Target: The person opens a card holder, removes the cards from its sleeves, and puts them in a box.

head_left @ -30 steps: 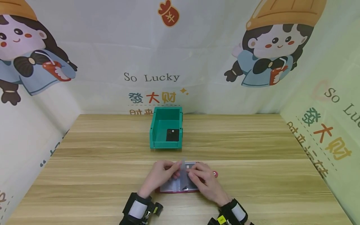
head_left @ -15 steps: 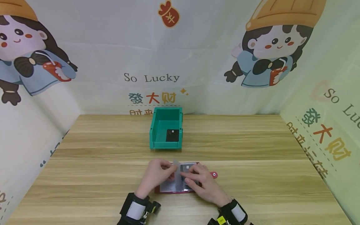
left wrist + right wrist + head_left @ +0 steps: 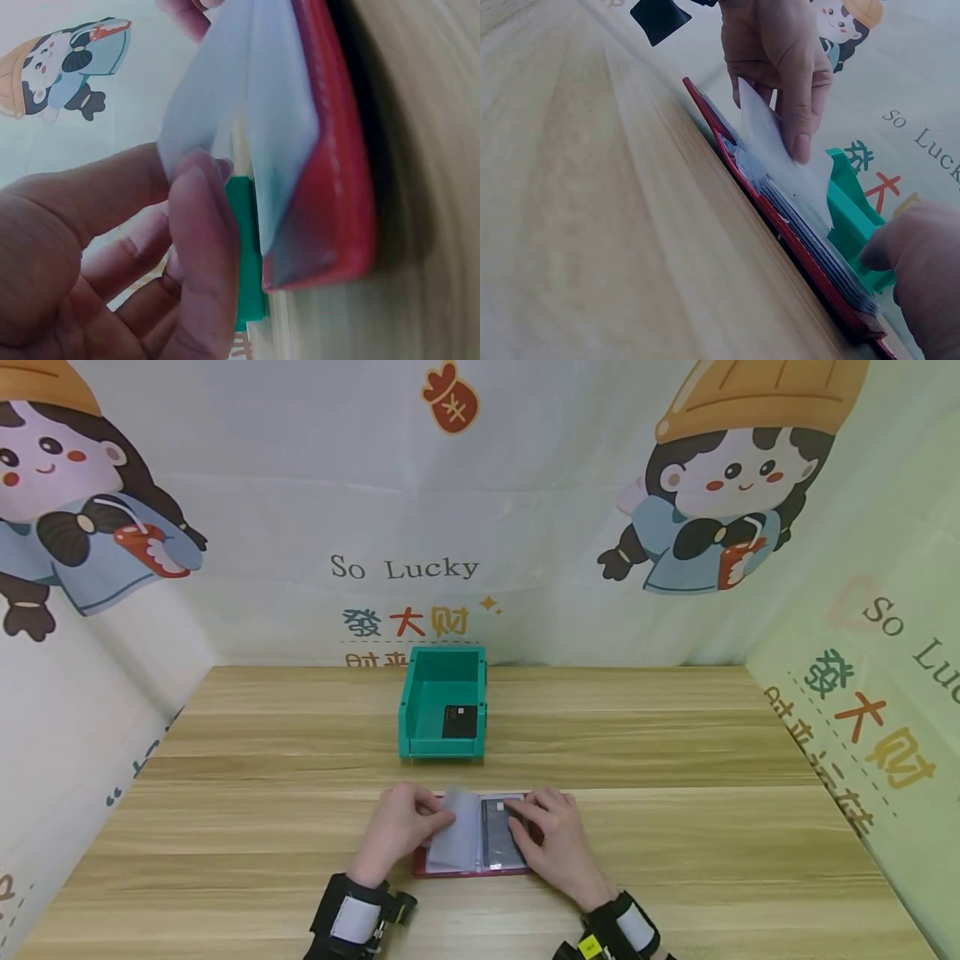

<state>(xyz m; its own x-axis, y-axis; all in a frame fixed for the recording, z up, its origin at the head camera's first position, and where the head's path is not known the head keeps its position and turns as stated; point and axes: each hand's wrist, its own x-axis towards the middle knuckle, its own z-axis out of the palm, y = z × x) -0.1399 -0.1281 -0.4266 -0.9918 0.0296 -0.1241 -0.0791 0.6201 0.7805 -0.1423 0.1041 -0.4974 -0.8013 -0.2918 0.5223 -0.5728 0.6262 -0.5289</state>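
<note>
A red card holder [image 3: 420,865] lies spread open on the table, with clear plastic sleeves inside. My left hand [image 3: 401,828] pinches a translucent sleeve page [image 3: 459,837] between thumb and index finger. In the left wrist view this page [image 3: 281,127] stands lifted off the red cover [image 3: 349,195]. A dark card with a small pale square [image 3: 495,847] sits in the right-hand sleeve. My right hand [image 3: 558,842] rests at the holder's right side, its index finger and thumb spread over that sleeve. In the right wrist view, a stack of sleeves [image 3: 810,232] shows edge-on.
Beyond the holder stands a green open-fronted bin [image 3: 442,747], with a black card [image 3: 460,722] lying in it. The wooden table [image 3: 675,743] meets a printed cloth backdrop [image 3: 555,543] at the back and sides.
My left hand has moved leftward with the sleeve page, which now leans over the holder's left half. The dark card on the right is more exposed. My right hand has drawn slightly right.
</note>
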